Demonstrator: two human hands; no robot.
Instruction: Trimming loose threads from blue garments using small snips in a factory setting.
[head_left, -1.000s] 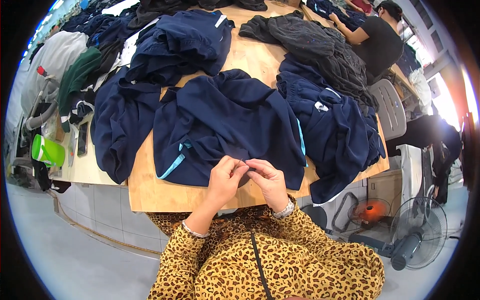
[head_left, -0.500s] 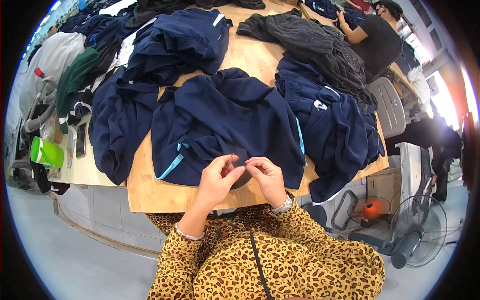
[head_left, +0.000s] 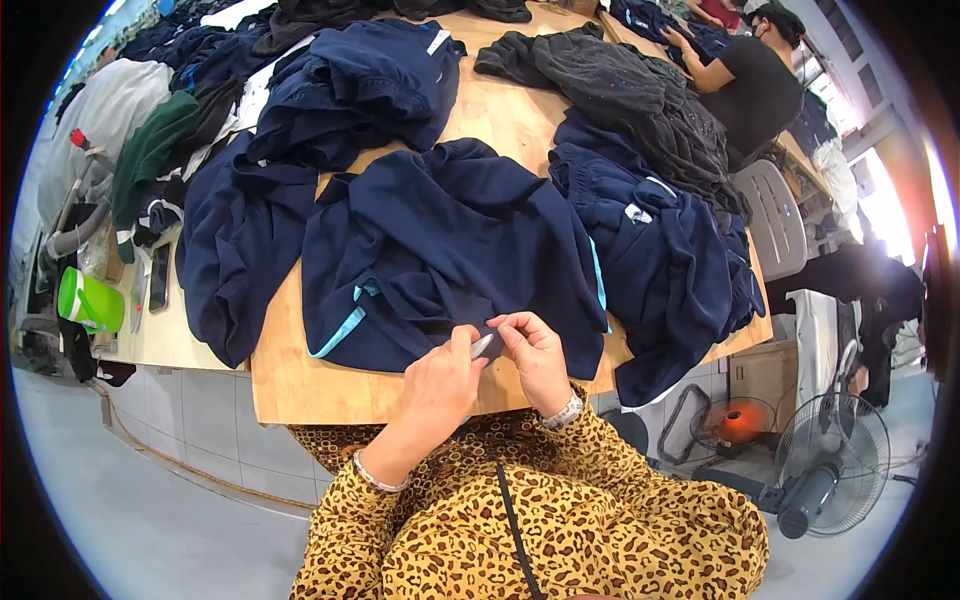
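A navy garment point(head_left: 470, 230) with light-blue trim lies spread on the wooden table in front of me. My left hand point(head_left: 438, 388) is closed around a small pair of thread snips point(head_left: 487, 345); only the silvery metal part shows beyond the fingers. Close beside it, my right hand point(head_left: 541, 368) pinches a bit of the garment's near edge between thumb and fingers. The metal lies right by those fingertips. Whether it touches the cloth, I cannot tell.
Piles of navy clothing point(head_left: 360, 85) and a dark speckled garment point(head_left: 640, 85) surround the work. A green bucket point(head_left: 90, 300) and a phone point(head_left: 159, 278) sit at left. A fan point(head_left: 830, 470) and a grey chair point(head_left: 772, 220) stand at right, near another person point(head_left: 755, 90).
My left hand has turned over, its back now facing up, and the metal of the snips has come to my right fingertips. My right hand stays pinching at nearly the same place.
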